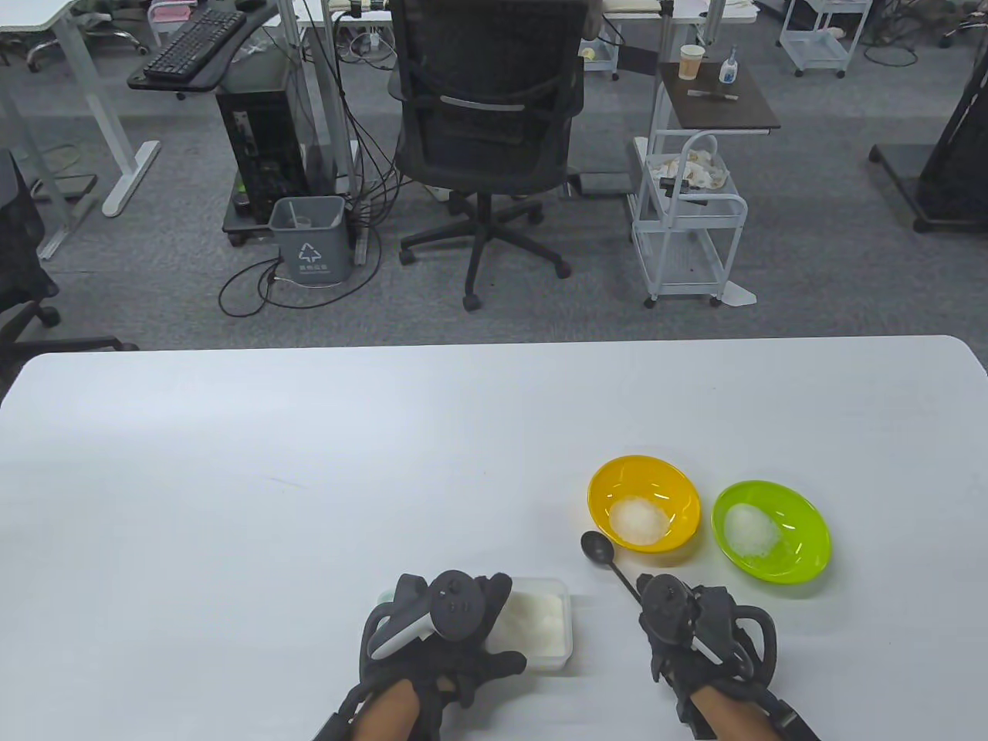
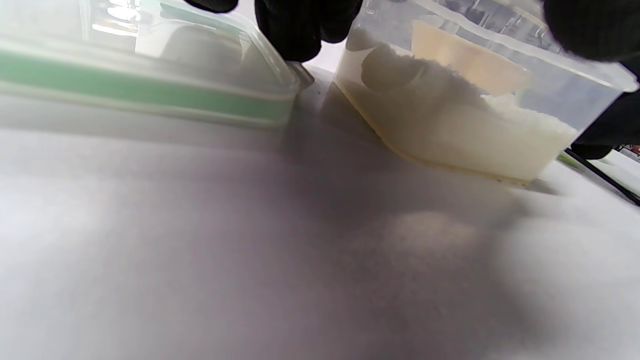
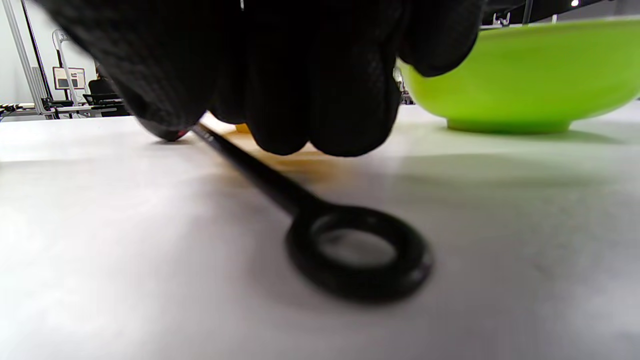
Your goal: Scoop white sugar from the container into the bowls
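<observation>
Table view: left hand (image 1: pixel 440 629) rests against the clear sugar container (image 1: pixel 536 621) near the counter (image 1: pixel 270 478) front edge; grip unclear. Right hand (image 1: pixel 695 625) sits over the black spoon (image 1: pixel 610 559) handle, bowl end near the orange bowl (image 1: pixel 644 502); green bowl (image 1: pixel 772 529) beside it, both holding sugar.

Left wrist view: fingers (image 2: pixel 300 27) spread, touching the container's (image 2: pixel 465 110) rim; green-edged lid (image 2: pixel 140 75) beside it.

Right wrist view: fingers (image 3: pixel 320 85) curled together over the spoon (image 3: pixel 280 187), which lies flat; clamped or not, cannot tell.

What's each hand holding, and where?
Right hand: fingers over the black spoon handle, grip unclear. Left hand: rests at the sugar container side.
</observation>
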`<state>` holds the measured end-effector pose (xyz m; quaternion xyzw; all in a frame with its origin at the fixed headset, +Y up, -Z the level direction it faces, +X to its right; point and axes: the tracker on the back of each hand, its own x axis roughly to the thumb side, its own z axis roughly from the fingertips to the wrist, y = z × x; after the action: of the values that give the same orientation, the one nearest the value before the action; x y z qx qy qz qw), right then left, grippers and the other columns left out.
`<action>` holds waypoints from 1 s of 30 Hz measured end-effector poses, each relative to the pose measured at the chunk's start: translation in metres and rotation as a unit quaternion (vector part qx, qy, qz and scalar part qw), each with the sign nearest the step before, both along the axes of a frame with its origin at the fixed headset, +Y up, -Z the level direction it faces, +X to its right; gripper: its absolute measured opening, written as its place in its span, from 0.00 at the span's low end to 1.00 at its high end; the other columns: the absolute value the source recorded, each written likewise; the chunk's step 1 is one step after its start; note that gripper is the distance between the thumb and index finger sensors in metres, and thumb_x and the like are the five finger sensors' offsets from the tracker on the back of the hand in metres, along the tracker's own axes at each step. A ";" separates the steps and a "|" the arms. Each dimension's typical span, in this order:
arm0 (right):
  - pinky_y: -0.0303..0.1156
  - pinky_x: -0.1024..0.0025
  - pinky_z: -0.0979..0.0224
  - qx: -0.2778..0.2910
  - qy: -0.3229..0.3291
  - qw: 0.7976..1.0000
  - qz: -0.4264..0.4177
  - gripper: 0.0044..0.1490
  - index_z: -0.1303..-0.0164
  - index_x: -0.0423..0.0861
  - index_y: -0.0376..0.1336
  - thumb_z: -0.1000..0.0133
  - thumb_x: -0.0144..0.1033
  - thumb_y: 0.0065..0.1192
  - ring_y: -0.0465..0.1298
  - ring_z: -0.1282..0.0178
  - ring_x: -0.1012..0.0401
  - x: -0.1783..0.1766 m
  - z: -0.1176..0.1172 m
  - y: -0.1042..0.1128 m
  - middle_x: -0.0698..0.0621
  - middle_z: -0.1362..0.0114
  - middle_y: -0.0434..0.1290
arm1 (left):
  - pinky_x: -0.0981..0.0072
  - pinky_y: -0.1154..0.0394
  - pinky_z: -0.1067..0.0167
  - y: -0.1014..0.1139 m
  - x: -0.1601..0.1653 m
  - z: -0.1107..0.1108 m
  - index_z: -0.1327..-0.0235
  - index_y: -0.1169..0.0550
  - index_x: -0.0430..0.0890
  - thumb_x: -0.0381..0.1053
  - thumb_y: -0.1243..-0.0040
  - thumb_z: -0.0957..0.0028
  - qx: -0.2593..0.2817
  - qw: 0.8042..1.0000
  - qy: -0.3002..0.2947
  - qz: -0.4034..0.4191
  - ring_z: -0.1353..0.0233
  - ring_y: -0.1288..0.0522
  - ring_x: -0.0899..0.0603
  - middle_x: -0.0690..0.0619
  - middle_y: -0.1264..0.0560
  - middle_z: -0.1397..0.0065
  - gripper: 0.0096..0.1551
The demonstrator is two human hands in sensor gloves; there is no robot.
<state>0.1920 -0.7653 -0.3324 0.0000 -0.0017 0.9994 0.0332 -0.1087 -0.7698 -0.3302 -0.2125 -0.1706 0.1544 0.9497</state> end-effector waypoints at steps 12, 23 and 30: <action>0.58 0.44 0.19 0.121 0.048 0.991 0.003 0.40 0.24 0.60 0.61 0.48 0.58 0.64 0.74 0.29 0.49 -0.002 0.015 0.058 0.47 0.21 0.67 | 0.40 0.50 0.17 0.000 0.000 0.000 0.19 0.54 0.64 0.80 0.44 0.63 0.001 1.000 -0.001 -0.003 0.11 0.40 0.44 0.55 0.49 0.11 0.60; 0.48 0.37 0.16 0.120 0.093 0.987 0.051 0.52 0.18 0.64 0.48 0.52 0.69 0.59 0.57 0.11 0.45 0.000 0.024 0.052 0.47 0.10 0.49 | 0.40 0.50 0.17 0.000 0.000 0.000 0.19 0.54 0.64 0.80 0.44 0.63 0.000 1.000 0.000 -0.002 0.11 0.40 0.44 0.55 0.49 0.11 0.61; 0.43 0.35 0.15 0.098 0.086 0.991 0.042 0.55 0.17 0.66 0.41 0.52 0.72 0.57 0.46 0.08 0.43 0.009 0.026 0.039 0.48 0.09 0.40 | 0.40 0.50 0.17 0.000 0.001 0.000 0.19 0.54 0.64 0.80 0.44 0.63 0.000 1.000 -0.001 -0.002 0.11 0.40 0.44 0.55 0.49 0.11 0.61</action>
<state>0.2008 -0.7260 -0.3065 0.0896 -0.0972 0.9912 -0.0087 -0.1081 -0.7699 -0.3302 -0.2127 -0.1710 0.1527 0.9499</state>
